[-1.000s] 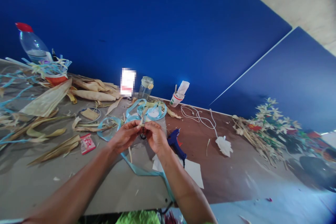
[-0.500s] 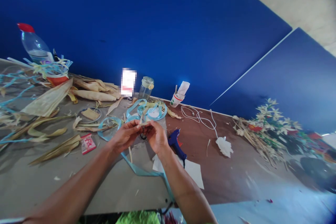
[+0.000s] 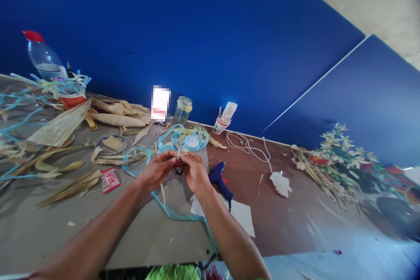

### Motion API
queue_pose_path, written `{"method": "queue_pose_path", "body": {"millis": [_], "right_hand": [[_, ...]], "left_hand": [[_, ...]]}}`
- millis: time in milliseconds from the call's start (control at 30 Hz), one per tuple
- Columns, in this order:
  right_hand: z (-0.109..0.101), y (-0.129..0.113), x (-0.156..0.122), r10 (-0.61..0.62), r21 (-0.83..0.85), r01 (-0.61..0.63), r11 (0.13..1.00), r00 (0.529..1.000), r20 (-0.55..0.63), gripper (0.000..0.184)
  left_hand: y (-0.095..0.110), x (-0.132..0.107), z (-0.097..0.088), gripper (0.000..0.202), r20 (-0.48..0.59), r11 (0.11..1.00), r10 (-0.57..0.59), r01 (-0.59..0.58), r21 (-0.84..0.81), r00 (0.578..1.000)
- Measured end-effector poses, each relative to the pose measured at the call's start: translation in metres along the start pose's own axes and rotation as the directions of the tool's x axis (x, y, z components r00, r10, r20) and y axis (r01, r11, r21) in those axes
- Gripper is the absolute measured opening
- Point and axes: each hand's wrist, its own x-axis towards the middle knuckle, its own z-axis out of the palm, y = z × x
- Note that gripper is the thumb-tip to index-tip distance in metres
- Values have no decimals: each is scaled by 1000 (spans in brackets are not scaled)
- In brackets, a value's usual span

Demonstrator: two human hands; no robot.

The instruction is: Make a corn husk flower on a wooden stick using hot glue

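My left hand (image 3: 158,169) and my right hand (image 3: 195,171) meet over the table, both with fingers pinched. Between their fingertips is a thin pale strip of dried husk (image 3: 179,151), mostly covered by the fingers. Just beneath, a small dark ring-shaped thing (image 3: 179,170) shows between the hands; I cannot tell what it belongs to. Light-blue ribbon (image 3: 180,215) runs below the hands, and more of it lies coiled behind them. A blue glue gun (image 3: 220,180) lies right of my right hand, partly over white paper (image 3: 242,218).
Dried husks (image 3: 121,119) and a red-and-pink packet (image 3: 110,180) lie on the left, near a red-capped bottle (image 3: 46,59). Behind stand a glass jar (image 3: 182,110) and a paper cup (image 3: 221,125). A white cable (image 3: 251,151) and white artificial flowers (image 3: 341,146) are on the right.
The fingertips have shifted slightly around the husk strip, which lay more crosswise before and now points more upward. Both arms have barely moved; the things on the table stay put.
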Motion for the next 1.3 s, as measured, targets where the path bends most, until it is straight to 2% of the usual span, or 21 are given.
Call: {"method": "queue_pose_path", "body": {"millis": [300,433,700,900,1067,1300], "right_hand": [[-4,-2,2,9,11,-9,1000,1000,1,11],[-4,-2,3,10,19,-9,1000,1000,-28,9],[-6,1,4,-33,-16,32,999,998,-51,8],[-4,0,2,-41,-22,40,999,998,-44,11],[-4,-2,2,-28,14,30,999,996,-81,7],[-4,1,3,10,70,-5,998,997,-73,8]], "left_hand": [[1,0,2,19,-25,999,17,-16,38,1000],[-3,1,1,21,-35,991,34,-30,129,999],[-6,3,2,24,-100,929,169,-124,349,981],[-4,1,4,20,-112,888,206,-138,440,972],[-3,1,5,18,-122,888,210,-137,438,970],[0,0,11,22,-108,909,207,-150,390,972]]}}
